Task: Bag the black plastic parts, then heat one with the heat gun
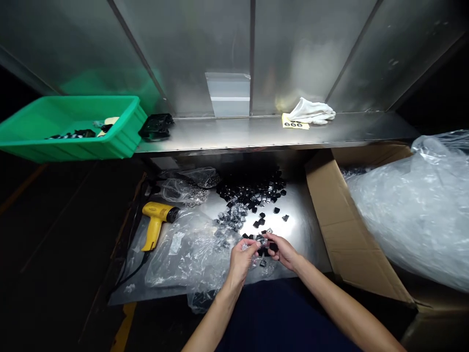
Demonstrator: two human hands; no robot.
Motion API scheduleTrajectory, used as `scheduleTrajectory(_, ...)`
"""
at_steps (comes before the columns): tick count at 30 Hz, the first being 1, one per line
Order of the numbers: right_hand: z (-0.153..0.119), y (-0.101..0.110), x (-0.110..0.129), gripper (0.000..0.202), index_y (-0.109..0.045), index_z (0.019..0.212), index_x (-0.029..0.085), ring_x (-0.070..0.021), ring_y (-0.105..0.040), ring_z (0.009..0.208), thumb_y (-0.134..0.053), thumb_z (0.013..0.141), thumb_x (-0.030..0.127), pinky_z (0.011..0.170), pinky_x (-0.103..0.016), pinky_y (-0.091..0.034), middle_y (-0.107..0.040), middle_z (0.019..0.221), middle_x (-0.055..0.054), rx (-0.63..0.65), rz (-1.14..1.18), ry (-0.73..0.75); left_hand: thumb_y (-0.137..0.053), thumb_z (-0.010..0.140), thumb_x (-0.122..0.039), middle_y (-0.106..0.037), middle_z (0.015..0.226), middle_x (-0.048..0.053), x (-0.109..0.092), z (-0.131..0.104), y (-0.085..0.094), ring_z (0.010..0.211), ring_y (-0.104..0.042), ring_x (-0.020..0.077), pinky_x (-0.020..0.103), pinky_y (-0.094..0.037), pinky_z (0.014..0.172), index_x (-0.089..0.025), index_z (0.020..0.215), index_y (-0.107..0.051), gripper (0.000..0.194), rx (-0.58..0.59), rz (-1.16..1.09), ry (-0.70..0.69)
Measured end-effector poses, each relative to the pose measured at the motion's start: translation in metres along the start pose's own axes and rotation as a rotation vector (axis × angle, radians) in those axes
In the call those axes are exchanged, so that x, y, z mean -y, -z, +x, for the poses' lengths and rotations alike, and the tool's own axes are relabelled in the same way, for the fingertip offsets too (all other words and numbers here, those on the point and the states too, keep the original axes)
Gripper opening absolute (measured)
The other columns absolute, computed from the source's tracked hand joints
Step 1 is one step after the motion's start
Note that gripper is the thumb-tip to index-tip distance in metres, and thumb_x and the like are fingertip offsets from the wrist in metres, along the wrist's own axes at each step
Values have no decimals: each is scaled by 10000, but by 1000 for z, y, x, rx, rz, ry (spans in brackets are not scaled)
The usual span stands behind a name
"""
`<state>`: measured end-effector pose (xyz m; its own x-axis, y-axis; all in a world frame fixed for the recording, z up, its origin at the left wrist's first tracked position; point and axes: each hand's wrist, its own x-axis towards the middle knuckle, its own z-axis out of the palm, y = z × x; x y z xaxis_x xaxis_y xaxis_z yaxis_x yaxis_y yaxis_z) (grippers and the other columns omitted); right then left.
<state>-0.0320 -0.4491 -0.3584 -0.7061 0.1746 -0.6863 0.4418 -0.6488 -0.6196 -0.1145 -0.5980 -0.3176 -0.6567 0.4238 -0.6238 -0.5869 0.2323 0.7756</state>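
My left hand [242,256] is closed in a pinch, with a small clear plastic piece at its fingertips. My right hand [285,252] meets it from the other side, its fingers curled on a small black plastic part [273,247]. The exact shape of both pieces is too small to make out. More black parts lie under and around the fingertips on the metal worktop [300,234]. Farther back spreads a heap of small black parts [252,190], some with a shiny metal face. A cluster of clear plastic pieces [234,215] lies just in front of that heap.
A yellow heat gun [156,222] lies left, beside a large clear plastic bag [190,249]. Another bag [194,186] holds small metal pieces. A cardboard box [340,220] with bulky plastic wrap [406,205] stands right. The shelf carries a green bin [124,132] and white gloves [311,111].
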Motion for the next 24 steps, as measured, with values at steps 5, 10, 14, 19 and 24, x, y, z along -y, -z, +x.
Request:
scheduleTrajectory(5,7,10,-6,393,-654,1051,193,-118,-524,576,-577,820,501,473,-224,-352,-683,962,-65,-237,-379,226,-750,673,-477,-520,494,-38,-2,16,-8,451,-442,109,215,-330,465,-174,757,-661,326,-82,209,-113)
scheduleTrajectory(10,-14,35,-23,324,-676,1094,250,-183,-617,782,-585,784,267,764,-289,-442,-692,934,-29,-147,-1028,479,-695,707,-424,-642,682,16,-10,23,-20,492,-509,119,227,-363,494,-183,747,-622,255,-88,252,-234)
scheduleTrajectory(14,-25,49,-39,304,-715,995,231,-228,-646,854,-645,701,192,775,-293,-428,-701,995,-68,2,-1392,368,-617,763,-365,-671,793,26,-20,12,-18,496,-530,118,220,-377,471,-210,886,-570,204,-58,174,-188)
scheduleTrajectory(19,-36,36,-32,126,-685,808,194,-164,-635,714,-560,818,208,669,-247,-411,-699,782,-21,-52,-1202,355,-556,827,-470,-405,481,-90,-6,-14,5,382,-374,108,209,-288,399,-193,1100,-586,390,44,205,0)
scheduleTrajectory(24,-48,-13,-7,161,-684,837,196,-161,-634,740,-595,851,329,668,-243,-449,-706,806,-4,68,-836,458,-661,772,-576,-434,501,-79,14,-37,15,426,-392,86,197,-285,434,-179,995,-603,459,180,228,24)
